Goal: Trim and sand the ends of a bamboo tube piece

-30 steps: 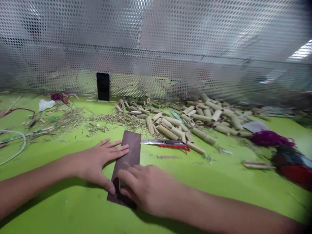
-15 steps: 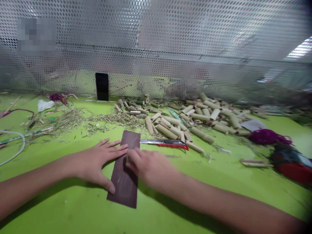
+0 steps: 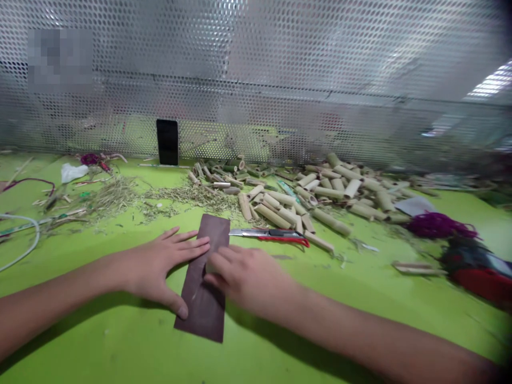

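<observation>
The left hand [image 3: 160,264] lies spread and flat, fingers wide, its fingertips and thumb pressing the left edge of a dark brown rectangular abrasive sheet [image 3: 202,312] that rests on the bright green worktop [image 3: 120,346] directly in front of the person. It has not shifted over the last second. The right hand [image 3: 248,274] has its fingers bent close together over the upper middle of the sheet, pinching a small pale piece [image 3: 209,265] against the brown surface; the piece is too small to make out further. A second ago this hand was down at the near end of the sheet; half a second ago it had slid up towards the far end, and it now sits almost in that same spot, drawn back only slightly. The sheet itself has stayed where it was. Just beyond its far right corner lies a silver utility knife with a red handle [image 3: 272,234], apart from both hands. Behind it spreads a heap of short tan bamboo tubes [image 3: 320,194], with pale shavings [image 3: 120,197] to the left.
</observation>
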Available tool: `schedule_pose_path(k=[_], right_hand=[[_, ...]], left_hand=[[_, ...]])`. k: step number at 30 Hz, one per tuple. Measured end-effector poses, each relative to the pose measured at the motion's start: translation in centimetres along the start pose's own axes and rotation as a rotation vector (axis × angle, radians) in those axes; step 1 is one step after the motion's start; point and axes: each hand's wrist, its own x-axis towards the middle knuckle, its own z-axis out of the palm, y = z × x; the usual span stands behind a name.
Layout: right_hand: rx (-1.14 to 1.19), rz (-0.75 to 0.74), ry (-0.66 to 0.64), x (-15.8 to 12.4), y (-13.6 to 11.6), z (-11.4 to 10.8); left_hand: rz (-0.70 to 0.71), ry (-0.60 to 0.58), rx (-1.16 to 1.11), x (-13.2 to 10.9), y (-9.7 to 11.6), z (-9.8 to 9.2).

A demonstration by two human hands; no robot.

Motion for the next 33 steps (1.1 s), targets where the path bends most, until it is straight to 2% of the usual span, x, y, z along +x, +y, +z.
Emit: schedule_pose_path(k=[3, 4, 7, 8, 9, 12, 13, 17, 22, 27, 31, 33], right_hand=[[-0.042, 0.172, -0.056, 0.2, -0.1, -0.3], [-0.019, 0.15, -0.073, 0.2, -0.2, -0.3], [0.062, -0.089, -0.115, -0.1, -0.7, -0.2], [0.058, -0.114, -0.123, -0.1, -0.7, -0.1], [0.036, -0.078, -0.131, 0.0, -0.6, -0.2], [-0.042, 0.152, -0.151, 0.2, -0.2, -0.4], [-0.046, 0.155, -0.15, 0.2, -0.2, -0.5], [0.028, -0.086, -0.108, -0.1, -0.5, -0.7], [-0.048, 0.04, -0.028, -0.1, -0.1, -0.4], [0.012, -0.205, -0.003, -0.3, 0.1, 0.3], [-0.024, -0.124, 0.062, -0.4, 0.3, 0.1], [-0.006, -0.193, 0.095, -0.6, 0.0, 0.0]], left_hand=[[0.015, 0.014, -0.001, 0.0, -0.1, 0.1], [0.015, 0.014, -0.004, 0.0, -0.1, 0.1], [0.004, 0.007, -0.012, 0.0, -0.1, 0.1], [0.004, 0.007, -0.011, 0.0, -0.1, 0.1], [0.008, 0.01, -0.011, 0.0, -0.1, 0.1], [0.025, 0.023, -0.009, -0.1, -0.2, 0.2], [0.027, 0.023, -0.006, -0.1, -0.2, 0.2], [0.024, 0.013, 0.01, 0.0, -0.1, 0.1], [0.013, 0.006, 0.0, 0.0, -0.1, 0.1], [0.023, 0.013, 0.012, 0.0, -0.2, 0.1], [0.029, 0.021, 0.018, 0.0, -0.2, 0.2], [0.024, 0.019, 0.012, -0.1, -0.3, 0.3]])
